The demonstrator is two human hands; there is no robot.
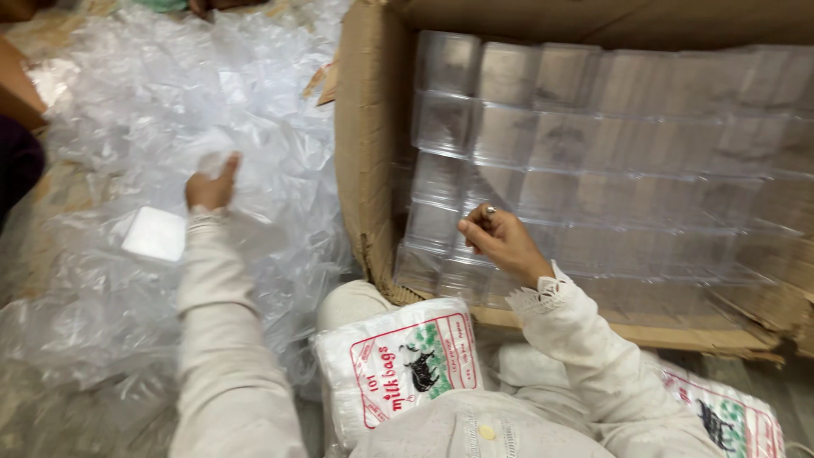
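Observation:
My left hand (212, 185) reaches out over a heap of clear plastic bags (170, 110) on the floor, its fingers pinching a bit of clear film. My right hand (498, 237) is at the front of a large cardboard box (369, 144) lying on its side. The fingers are curled on a clear plastic container (441, 229) in the stacked rows inside. A ring shows on one finger. Both arms wear cream sleeves.
A white packet of bags with red and green print (398, 365) rests on my lap, and another packet (729, 416) lies at lower right. A small white square piece (155, 233) sits among the loose bags. Someone else's dark sleeve (17, 165) is at the left edge.

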